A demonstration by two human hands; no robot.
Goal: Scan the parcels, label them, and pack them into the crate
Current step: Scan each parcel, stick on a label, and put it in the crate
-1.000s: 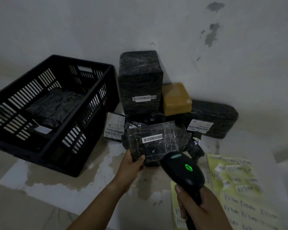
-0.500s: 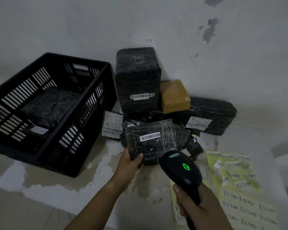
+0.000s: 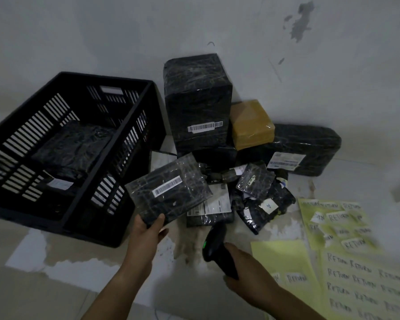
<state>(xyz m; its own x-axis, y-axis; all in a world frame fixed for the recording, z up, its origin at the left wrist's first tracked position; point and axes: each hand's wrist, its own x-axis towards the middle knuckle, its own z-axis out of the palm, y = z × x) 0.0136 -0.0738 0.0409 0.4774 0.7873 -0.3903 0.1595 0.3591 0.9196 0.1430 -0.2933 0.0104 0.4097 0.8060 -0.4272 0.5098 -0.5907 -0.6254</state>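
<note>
Head view: a flat black film-wrapped parcel (image 3: 169, 192), barcode up, is gripped by the left hand (image 3: 148, 234) beside the black slotted plastic crate (image 3: 106, 77). The right hand (image 3: 247, 271) holds a black handheld scanner (image 3: 214, 243). This is likely the scanning step; next comes a label from the yellow RETURN sheets (image 3: 360, 280).

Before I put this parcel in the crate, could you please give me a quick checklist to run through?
1. Grip: ok. The left hand holds the parcel at its near edge, thumb on top.
2. Barcode readable: ok, it faces up.
3. Scan done: cannot tell. The scanner in the right hand shows a green light.
4. RETURN label on parcel: not ok, none shows on its top face.
5. Label sheets at hand: ok, they lie beside the right hand.
6. Room in the crate: ok. One packed parcel lies inside, with space around it.
</note>
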